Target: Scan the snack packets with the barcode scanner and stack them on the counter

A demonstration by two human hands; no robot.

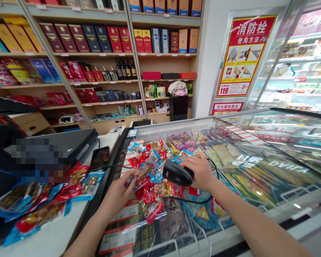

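Note:
In my right hand (200,170) is a black barcode scanner (177,173), its head pointing left over a pile of snack packets. My left hand (123,188) pinches the near end of a snack packet (143,170) with a clear front. Around both hands lie small red and blue snack packets (149,192), heaped on the glass lid of a chest freezer (166,246). The scanner's black cable (200,202) loops over the glass below my right hand.
To the left, a white counter (52,233) carries more snack packets (40,217), a black phone (100,158) and a dark monitor (82,142). Shelves (101,55) of boxes and bottles stand behind. Ice-cream packs lie under the glass. A red-and-yellow poster (246,57) hangs on the wall.

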